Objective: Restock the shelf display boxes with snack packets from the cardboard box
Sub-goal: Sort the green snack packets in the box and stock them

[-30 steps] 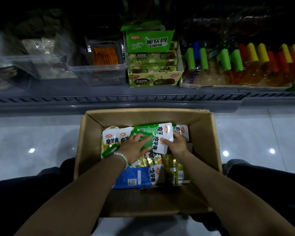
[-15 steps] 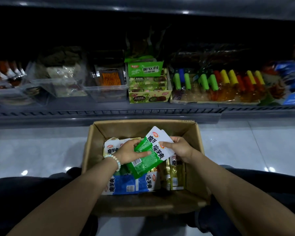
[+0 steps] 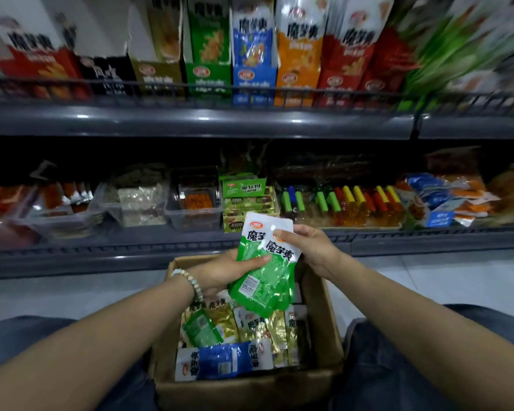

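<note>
Both hands I watch through the head camera grip a small fan of green snack packets (image 3: 264, 274) raised above the open cardboard box (image 3: 324, 321): the left hand (image 3: 220, 272) curls round their middle, and the right hand (image 3: 312, 250) pinches the white top edge. Many loose packets (image 3: 235, 336) lie in the box, green, gold and blue, so I judge restocking far from done. The green display box (image 3: 208, 75) on the upper shelf (image 3: 190, 123) looks the likely destination.
</note>
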The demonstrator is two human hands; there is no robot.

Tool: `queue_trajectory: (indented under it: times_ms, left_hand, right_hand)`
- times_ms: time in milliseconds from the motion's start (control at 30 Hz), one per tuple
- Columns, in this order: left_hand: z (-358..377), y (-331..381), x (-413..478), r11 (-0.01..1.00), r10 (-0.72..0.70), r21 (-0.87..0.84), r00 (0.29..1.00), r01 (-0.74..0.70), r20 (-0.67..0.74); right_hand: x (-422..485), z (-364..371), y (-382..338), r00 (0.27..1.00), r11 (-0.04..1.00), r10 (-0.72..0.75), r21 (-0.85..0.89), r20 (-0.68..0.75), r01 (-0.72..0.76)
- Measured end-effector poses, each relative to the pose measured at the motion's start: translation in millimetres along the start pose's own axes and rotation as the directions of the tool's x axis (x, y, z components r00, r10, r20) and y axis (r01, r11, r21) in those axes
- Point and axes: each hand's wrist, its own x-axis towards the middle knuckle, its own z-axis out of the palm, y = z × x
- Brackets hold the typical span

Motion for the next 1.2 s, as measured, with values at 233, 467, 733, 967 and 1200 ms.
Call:
queue_trajectory:
  times_ms: [233, 467, 733, 967, 1200]
  left_hand:
    - [3.5, 34.3, -23.4, 0.965, 0.173, -0.145, 0.949, -0.217, -0.264]
    - [0.4, 51.6, -31.2, 0.935, 0.123, -0.289, 0.954, -0.204, -0.275]
    - [-8.3, 50.3, -31.3, 0.961, 0.083, -0.215, 0.922, -0.175, -0.379]
    - [-8.4, 63.1, -31.8, 0.893, 0.230, -0.228, 0.829, -0.388, -0.511]
    - [-7.8, 67.4, -31.2, 0.904, 0.209, -0.191, 0.785, -0.382, -0.583]
  right_hand:
    - [-50.7, 26.8, -36.6, 0.997, 0.994, -0.040, 0.107, 0.069, 0.033]
    - [-56.4, 36.9, -40.9, 0.987, 0.978, -0.117, 0.161, -0.106, 0.133]
    - [-53.8, 47.1, -50.0, 0.998, 0.967, -0.052, 0.253, 0.026, 0.044]
    - [-42.2, 48.4, -52.5, 0.998, 0.965, -0.041, 0.256, -0.042, 0.050]
    - [-37.1, 44.9, -51.4, 0.987, 0.973, -0.049, 0.216, -0.153, 0.082]
